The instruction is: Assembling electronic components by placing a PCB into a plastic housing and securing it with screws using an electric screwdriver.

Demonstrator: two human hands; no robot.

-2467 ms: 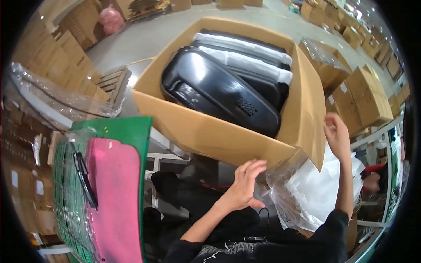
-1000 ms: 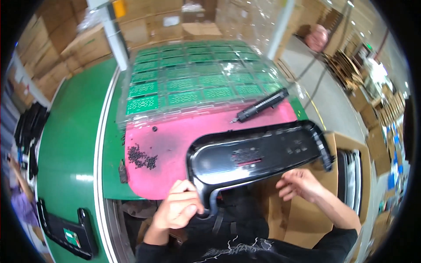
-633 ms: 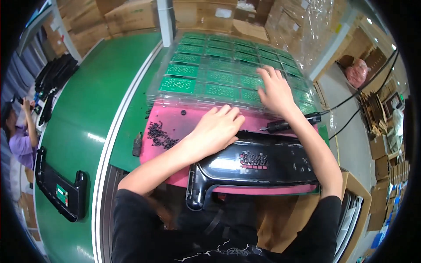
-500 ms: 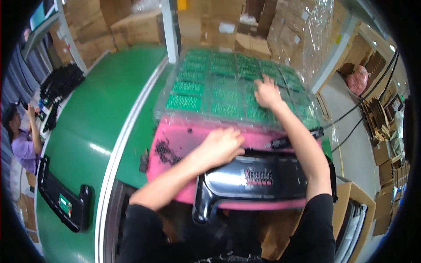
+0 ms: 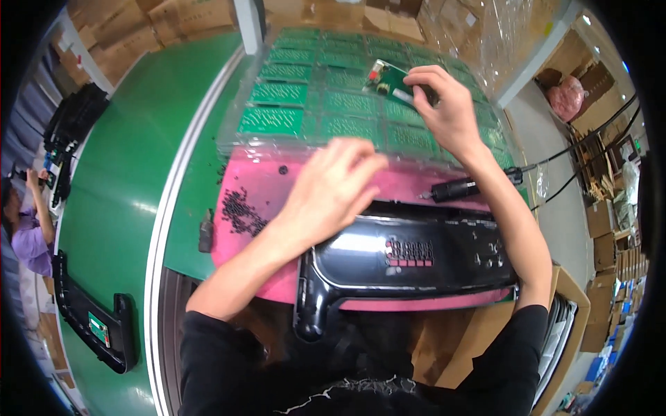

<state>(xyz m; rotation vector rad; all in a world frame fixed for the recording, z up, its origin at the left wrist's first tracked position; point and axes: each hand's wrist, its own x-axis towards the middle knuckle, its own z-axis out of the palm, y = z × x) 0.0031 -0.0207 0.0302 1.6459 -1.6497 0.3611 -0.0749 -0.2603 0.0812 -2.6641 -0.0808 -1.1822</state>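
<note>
My right hand [image 5: 447, 104] is closed on the edge of a green circuit board [image 5: 392, 82]. It holds the board tilted above a clear tray of green circuit boards [image 5: 274, 119]; a red part and a white connector show on its face. My left hand [image 5: 336, 180], slightly blurred, hovers over the near-left part of a glossy black plastic housing [image 5: 361, 260]. Its thumb and fingers are apart, and nothing shows between them. The housing lies on a pink mat [image 5: 277, 284], with its grid of small slots facing up.
Small black screws [image 5: 239, 211] lie scattered on the mat's left side. A corded black electric screwdriver [image 5: 458, 189] rests behind the housing. Another black housing [image 5: 90, 319] with a board inside sits on the green bench at left. A cardboard box [image 5: 565, 298] stands at right.
My right hand has lifted a circuit board off the tray and drawn it up. My left hand has risen from the housing's back edge, its fingers spreading. The whole view has shifted slightly.
</note>
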